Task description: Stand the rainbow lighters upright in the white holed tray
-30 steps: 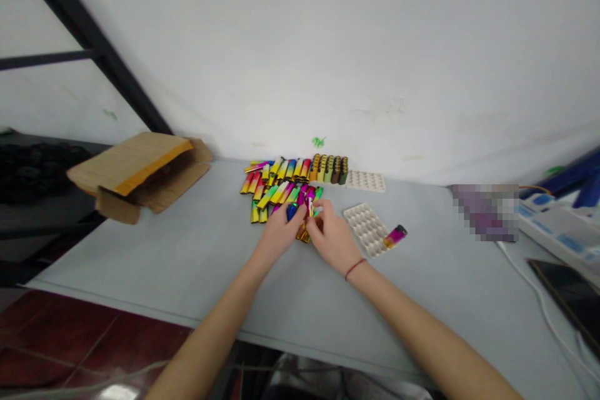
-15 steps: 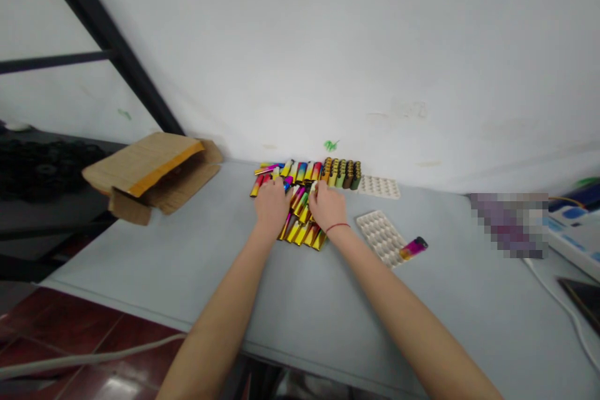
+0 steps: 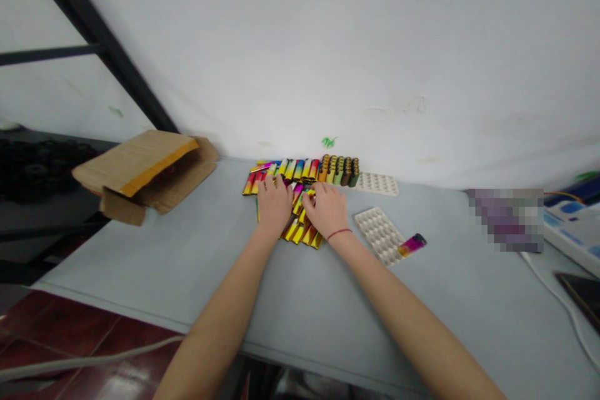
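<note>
My left hand point(image 3: 274, 203) lies over a pile of shiny, many-coloured lighter casings point(image 3: 295, 231), its fingers apart and resting on them. Across the pile, my right hand point(image 3: 327, 207) has its fingers curled and its thumb bent in against a yellow casing; its fingertips are partly hidden. A red band circles that wrist. Behind my hands, more casings point(image 3: 300, 169) lie side by side in a row. Beside that row, a block of upright casings point(image 3: 340, 170) shows round, gold-rimmed dark tops.
Two pale dimpled trays, one by the wall point(image 3: 377, 184) and one nearer point(image 3: 379, 235), are on the grey table point(image 3: 300, 306). A black-topped purple and orange lighter point(image 3: 412, 244) lies across the nearer one. An open cardboard box point(image 3: 145, 165) stands left; a white cable point(image 3: 557, 287) runs right.
My left hand has shifted slightly; a blue and purple casing by its fingers no longer shows. My right hand stays over the pile, its thumb a little further left. The view has shifted slightly.
</note>
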`<action>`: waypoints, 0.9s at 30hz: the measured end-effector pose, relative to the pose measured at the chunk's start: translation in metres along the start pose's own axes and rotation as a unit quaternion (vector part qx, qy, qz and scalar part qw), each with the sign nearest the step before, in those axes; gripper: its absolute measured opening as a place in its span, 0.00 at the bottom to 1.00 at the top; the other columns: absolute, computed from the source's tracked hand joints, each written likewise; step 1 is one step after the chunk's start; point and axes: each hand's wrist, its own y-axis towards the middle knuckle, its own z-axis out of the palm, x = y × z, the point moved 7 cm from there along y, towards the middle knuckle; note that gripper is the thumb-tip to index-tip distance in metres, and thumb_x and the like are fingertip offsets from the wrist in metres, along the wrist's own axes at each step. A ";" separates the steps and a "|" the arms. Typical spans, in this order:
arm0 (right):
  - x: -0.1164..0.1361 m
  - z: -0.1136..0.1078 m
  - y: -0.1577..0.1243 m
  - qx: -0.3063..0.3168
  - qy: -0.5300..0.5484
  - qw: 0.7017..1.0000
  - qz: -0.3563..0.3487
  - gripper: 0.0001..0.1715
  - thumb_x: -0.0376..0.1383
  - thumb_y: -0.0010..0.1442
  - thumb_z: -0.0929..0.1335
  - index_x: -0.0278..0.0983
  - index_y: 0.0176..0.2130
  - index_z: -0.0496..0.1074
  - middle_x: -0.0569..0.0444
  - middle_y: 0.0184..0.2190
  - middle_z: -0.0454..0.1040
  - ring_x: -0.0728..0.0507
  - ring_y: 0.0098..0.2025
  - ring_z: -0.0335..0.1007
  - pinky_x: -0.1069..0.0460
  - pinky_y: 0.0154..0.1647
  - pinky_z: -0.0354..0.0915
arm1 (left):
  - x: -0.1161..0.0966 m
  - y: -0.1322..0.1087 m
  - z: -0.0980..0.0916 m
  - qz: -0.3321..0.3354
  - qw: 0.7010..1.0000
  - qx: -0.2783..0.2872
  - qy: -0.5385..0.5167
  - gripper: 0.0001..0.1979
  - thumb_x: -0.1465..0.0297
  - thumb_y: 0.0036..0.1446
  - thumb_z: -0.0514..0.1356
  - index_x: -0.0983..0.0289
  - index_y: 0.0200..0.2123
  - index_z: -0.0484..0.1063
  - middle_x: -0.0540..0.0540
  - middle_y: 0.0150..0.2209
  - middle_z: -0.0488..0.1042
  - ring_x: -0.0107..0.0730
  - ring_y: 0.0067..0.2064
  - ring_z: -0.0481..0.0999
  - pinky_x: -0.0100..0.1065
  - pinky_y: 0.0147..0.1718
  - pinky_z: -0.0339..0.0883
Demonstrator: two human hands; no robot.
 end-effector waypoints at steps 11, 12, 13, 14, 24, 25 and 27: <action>0.009 -0.071 -0.083 -0.033 0.039 0.986 -0.156 0.09 0.37 0.66 0.64 0.37 0.41 0.73 0.48 0.37 0.77 0.38 0.41 0.69 0.46 0.42 0.60 | 0.007 -0.002 0.005 -0.010 0.996 -0.047 -0.076 0.19 0.64 0.67 0.48 0.68 0.51 0.72 0.71 0.54 0.71 0.53 0.57 0.67 0.51 0.54 0.63; 0.002 -0.079 -0.096 -0.043 0.067 0.984 -0.161 0.09 0.37 0.66 0.64 0.38 0.41 0.73 0.49 0.35 0.76 0.39 0.40 0.69 0.46 0.42 0.61 | 0.008 -0.002 0.005 -0.011 0.996 -0.049 -0.079 0.20 0.64 0.67 0.48 0.68 0.51 0.72 0.70 0.54 0.71 0.53 0.58 0.67 0.51 0.54 0.63; -0.008 -0.087 -0.110 -0.056 0.095 0.981 -0.160 0.08 0.37 0.66 0.64 0.39 0.41 0.72 0.50 0.33 0.75 0.39 0.38 0.69 0.46 0.42 0.62 | 0.008 -0.002 0.003 -0.010 0.995 -0.051 -0.082 0.21 0.63 0.67 0.48 0.69 0.52 0.72 0.70 0.55 0.71 0.52 0.58 0.67 0.50 0.55 0.62; -0.022 -0.092 -0.122 -0.069 0.124 0.979 -0.146 0.07 0.37 0.66 0.64 0.40 0.41 0.71 0.51 0.31 0.73 0.40 0.37 0.69 0.46 0.41 0.63 | 0.008 -0.001 0.001 -0.006 0.995 -0.055 -0.087 0.21 0.63 0.67 0.48 0.69 0.53 0.72 0.70 0.55 0.71 0.52 0.58 0.66 0.50 0.56 0.62; -0.180 -0.089 -0.156 -0.166 0.174 0.962 0.128 0.27 0.52 0.57 0.68 0.37 0.48 0.67 0.52 0.34 0.71 0.42 0.32 0.67 0.48 0.31 0.64 | -0.107 -0.048 -0.037 0.312 0.906 0.043 -0.281 0.20 0.62 0.65 0.54 0.64 0.56 0.71 0.62 0.55 0.73 0.41 0.59 0.70 0.44 0.61 0.63; -0.180 -0.088 -0.151 -0.149 0.168 0.967 0.116 0.28 0.54 0.57 0.68 0.37 0.47 0.68 0.51 0.34 0.72 0.42 0.32 0.67 0.47 0.32 0.64 | -0.125 -0.061 -0.036 0.361 0.885 0.067 -0.285 0.24 0.59 0.63 0.56 0.65 0.58 0.69 0.63 0.58 0.71 0.42 0.62 0.68 0.43 0.62 0.62; -0.174 -0.088 -0.140 -0.125 0.155 0.976 0.090 0.27 0.57 0.59 0.66 0.37 0.42 0.71 0.51 0.32 0.73 0.42 0.31 0.68 0.47 0.33 0.65 | -0.151 -0.082 -0.028 0.420 0.863 0.086 -0.267 0.32 0.53 0.60 0.59 0.68 0.61 0.67 0.66 0.63 0.67 0.47 0.67 0.63 0.45 0.65 0.58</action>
